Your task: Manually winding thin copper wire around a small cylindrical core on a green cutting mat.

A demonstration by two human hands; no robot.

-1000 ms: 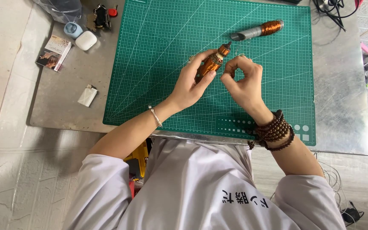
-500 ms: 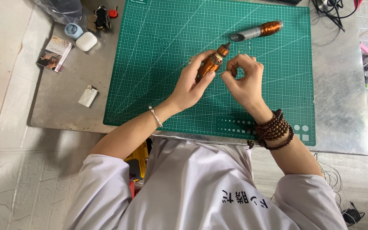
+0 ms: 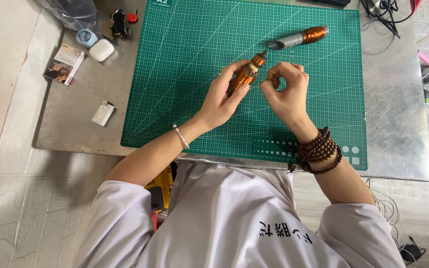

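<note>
Unmoved: copper-wound rotor (image 3: 246, 74) between left fingers (image 3: 234, 92).

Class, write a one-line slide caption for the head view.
Left hand holds a copper-wound rotor over a green mat; right hand pinches beside it.

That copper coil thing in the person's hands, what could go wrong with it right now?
The left hand grips the copper-wound coil only by its lower end, so it might slip onto the green cutting mat. The right hand pinches something too thin to see, perhaps wire, which could snap or tangle. The second coil lies loose nearby and might roll.
</note>
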